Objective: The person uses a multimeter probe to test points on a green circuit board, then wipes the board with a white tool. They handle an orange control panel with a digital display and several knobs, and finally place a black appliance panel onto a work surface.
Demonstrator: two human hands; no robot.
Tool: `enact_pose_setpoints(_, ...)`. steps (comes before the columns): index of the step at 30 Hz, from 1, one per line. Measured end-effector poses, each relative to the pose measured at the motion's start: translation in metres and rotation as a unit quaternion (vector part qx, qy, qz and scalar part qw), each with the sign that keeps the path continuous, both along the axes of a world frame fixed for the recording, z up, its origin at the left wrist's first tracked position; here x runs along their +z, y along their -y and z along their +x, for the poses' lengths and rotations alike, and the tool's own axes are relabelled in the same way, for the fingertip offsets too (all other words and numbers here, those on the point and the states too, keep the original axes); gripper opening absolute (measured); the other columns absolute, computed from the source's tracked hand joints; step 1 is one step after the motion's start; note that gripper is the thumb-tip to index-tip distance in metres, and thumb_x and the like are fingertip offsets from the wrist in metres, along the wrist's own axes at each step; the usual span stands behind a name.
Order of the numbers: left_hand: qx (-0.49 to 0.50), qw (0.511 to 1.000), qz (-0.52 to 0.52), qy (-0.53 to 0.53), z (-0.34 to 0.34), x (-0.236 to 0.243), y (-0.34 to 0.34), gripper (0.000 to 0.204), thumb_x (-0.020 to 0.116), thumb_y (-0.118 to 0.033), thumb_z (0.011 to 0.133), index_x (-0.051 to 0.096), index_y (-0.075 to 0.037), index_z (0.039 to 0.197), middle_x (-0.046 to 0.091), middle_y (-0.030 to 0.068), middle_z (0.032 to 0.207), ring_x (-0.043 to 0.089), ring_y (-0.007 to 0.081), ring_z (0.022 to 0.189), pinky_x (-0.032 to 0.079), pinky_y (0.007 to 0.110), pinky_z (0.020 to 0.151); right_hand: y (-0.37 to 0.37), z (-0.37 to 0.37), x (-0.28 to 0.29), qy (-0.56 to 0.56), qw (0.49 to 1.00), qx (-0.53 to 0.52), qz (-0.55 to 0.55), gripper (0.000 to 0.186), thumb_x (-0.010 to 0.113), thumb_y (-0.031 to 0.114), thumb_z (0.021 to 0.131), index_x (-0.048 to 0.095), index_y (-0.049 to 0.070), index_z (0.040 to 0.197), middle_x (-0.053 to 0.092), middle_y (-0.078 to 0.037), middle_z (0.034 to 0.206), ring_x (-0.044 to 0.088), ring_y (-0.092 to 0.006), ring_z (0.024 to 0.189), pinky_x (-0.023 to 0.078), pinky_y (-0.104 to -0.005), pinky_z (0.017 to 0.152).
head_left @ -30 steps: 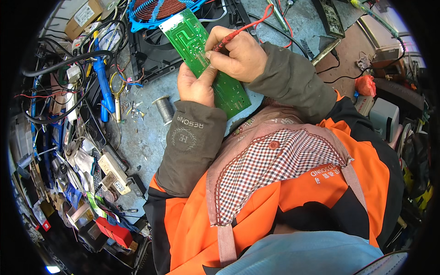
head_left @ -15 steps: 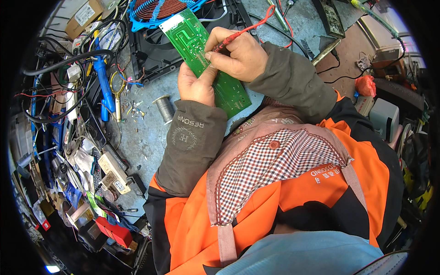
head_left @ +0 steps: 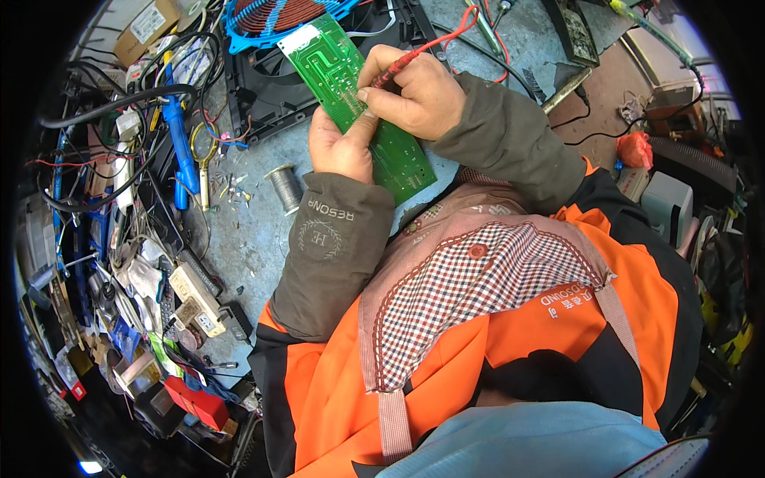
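Note:
A long green circuit board [head_left: 398,164] lies slantwise in my left hand [head_left: 339,147], whose thumb rests across its face and whose fingers are mostly hidden beneath. My right hand [head_left: 410,92] pinches a red test probe [head_left: 402,63] with a red lead, its tip down at the middle of the board, just by my left thumb. Behind the board are a black fan frame [head_left: 259,99] and a blue-rimmed round part [head_left: 271,20] with a dark red grille. A spool of solder wire [head_left: 284,189] stands left of my left wrist.
A tangle of cables and tools, including a blue tool [head_left: 179,139] and a beige block [head_left: 195,295], crowds the left. A red box [head_left: 199,402] sits lower left. Dark bars, leads and a red bag [head_left: 633,149] lie to the right. The grey-blue worktop [head_left: 243,231] shows beneath.

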State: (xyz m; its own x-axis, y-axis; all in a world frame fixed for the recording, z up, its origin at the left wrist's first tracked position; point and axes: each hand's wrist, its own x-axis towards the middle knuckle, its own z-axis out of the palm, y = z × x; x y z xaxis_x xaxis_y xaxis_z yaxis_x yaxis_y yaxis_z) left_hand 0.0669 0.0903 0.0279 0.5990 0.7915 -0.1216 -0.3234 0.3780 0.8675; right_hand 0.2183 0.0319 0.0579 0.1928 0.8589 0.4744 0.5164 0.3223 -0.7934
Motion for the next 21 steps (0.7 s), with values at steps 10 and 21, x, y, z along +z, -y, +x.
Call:
enact_pose_setpoints(10, 0.0, 1.0, 0.007, 0.003, -0.0002, -0.0029, -0.0008, 0.03, 0.067, 0.006, 0.095, 0.062, 0.0, 0.123, 0.07, 0.0088, 0.115, 0.069, 0.0185, 0.099, 0.057, 0.032, 0.087, 0.0005, -0.0014, 0.0014, 0.001, 1.0, -0.006, 0.001, 0.015, 0.068, 0.014, 0.088, 0.062, 0.002, 0.093, 0.067, -0.014, 0.075, 0.068, -0.0288, 0.068, 0.051, -0.0379, 0.061)
enact_pose_setpoints(21, 0.003, 1.0, 0.005, -0.004, -0.0004, 0.0017, 0.0014, 0.03, 0.067, 0.005, 0.095, 0.061, 0.0, 0.124, 0.07, 0.0084, 0.115, 0.069, 0.0181, 0.1, 0.057, 0.032, 0.088, -0.0012, -0.0017, -0.0011, 0.015, 1.0, -0.011, 0.017, 0.013, 0.067, 0.012, 0.088, 0.062, 0.002, 0.093, 0.066, -0.014, 0.075, 0.068, -0.0298, 0.067, 0.052, -0.0381, 0.061)
